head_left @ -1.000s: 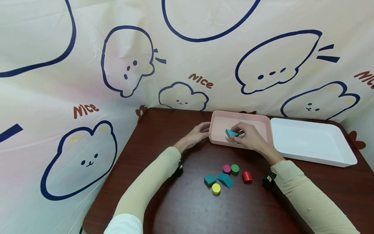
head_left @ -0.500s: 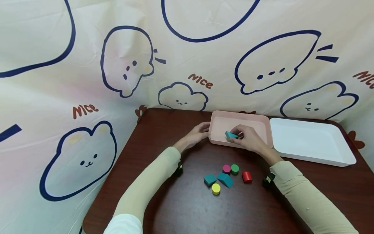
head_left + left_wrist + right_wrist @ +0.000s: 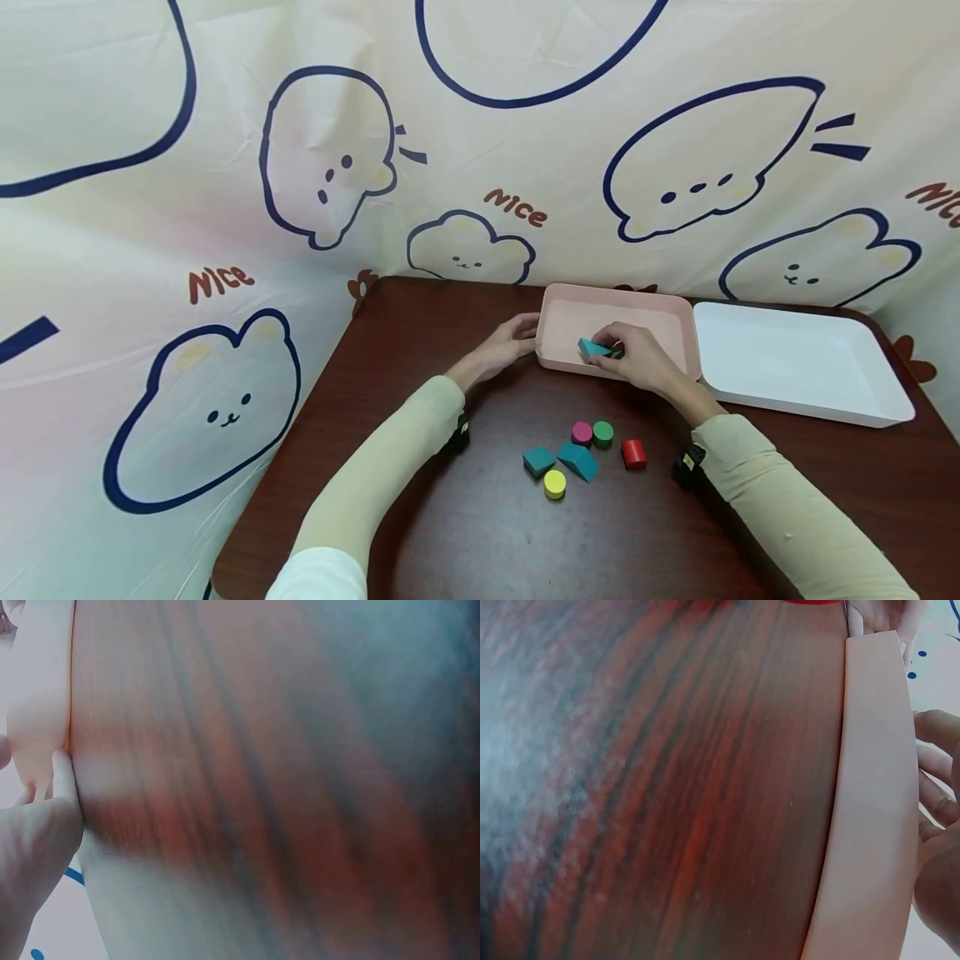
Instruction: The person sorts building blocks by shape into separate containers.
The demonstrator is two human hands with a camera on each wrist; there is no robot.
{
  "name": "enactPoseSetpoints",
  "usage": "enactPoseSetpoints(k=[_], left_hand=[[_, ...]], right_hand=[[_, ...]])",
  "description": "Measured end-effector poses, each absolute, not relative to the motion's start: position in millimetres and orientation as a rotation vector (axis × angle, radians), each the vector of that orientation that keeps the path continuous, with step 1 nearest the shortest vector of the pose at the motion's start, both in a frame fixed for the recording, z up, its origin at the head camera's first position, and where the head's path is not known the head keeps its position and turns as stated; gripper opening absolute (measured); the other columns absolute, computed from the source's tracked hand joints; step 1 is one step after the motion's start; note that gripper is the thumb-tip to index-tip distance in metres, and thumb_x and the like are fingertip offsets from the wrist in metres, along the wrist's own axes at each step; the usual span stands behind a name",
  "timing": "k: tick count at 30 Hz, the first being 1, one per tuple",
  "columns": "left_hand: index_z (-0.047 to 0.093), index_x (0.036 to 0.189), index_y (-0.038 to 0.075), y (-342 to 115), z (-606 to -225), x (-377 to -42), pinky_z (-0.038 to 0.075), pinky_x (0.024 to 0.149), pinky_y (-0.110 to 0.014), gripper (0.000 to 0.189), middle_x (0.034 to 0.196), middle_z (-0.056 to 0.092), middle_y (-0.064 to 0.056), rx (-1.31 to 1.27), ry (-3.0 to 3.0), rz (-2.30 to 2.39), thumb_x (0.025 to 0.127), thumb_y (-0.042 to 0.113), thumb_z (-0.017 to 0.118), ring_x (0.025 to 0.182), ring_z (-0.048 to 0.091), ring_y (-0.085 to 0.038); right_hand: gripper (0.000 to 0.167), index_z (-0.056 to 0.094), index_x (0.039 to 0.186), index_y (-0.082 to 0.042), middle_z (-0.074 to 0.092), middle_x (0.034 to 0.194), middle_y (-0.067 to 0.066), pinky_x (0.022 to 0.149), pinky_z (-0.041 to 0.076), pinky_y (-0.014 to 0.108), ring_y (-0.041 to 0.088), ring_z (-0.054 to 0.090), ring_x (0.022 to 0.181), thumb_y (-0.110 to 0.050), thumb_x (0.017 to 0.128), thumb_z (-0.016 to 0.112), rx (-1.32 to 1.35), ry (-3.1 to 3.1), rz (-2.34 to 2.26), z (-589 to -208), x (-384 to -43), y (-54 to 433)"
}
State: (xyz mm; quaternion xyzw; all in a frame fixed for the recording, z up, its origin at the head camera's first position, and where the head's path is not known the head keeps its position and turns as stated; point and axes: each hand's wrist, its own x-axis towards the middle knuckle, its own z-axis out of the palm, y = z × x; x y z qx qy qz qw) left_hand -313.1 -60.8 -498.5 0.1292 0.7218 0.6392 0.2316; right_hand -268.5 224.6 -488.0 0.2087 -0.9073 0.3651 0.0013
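Inside the pink tray [image 3: 558,363], near its front wall, a teal wedge-shaped block [image 3: 592,348] is pinched between the thumb and fingers of my right hand [image 3: 636,357]. Whether the block touches the tray floor I cannot tell. My left hand [image 3: 504,346] rests against the tray's left end, its fingers and thumb extended along the wall. In the right wrist view the tray's front wall [image 3: 874,795] hides the block, and part of the right hand [image 3: 939,817] shows behind it. The left wrist view has the left hand [image 3: 45,832] touching the tray's corner.
On the table [image 3: 480,533], before the tray, lie two teal blocks [image 3: 538,461], a yellow cylinder [image 3: 554,484], a magenta cylinder [image 3: 582,433], a green cylinder [image 3: 603,433] and a red cylinder [image 3: 633,454]. A white tray [image 3: 802,358] adjoins the pink one on the right.
My right hand has lowered slightly with the teal block, toward the tray's front wall. The left hand and the loose blocks have stayed in place.
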Motion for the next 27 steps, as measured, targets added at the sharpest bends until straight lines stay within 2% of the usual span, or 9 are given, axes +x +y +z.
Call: enactPoseSetpoints(k=[27], left_hand=[[0.037,0.163,0.01,-60.1,-499.3,-314.2,0.043,0.118,-0.04,0.061,0.166,0.04,-0.012,0.332,1.988,1.758,0.107,0.003,0.059,0.151,0.042,-0.027]], right_hand=[[0.029,0.073,0.117,-0.006,0.073,0.109,0.01,0.092,0.061,0.052,0.027,0.068,0.097,-0.019,0.093,0.085,0.674,-2.831,1.125,-490.2,-271.6,226.6]])
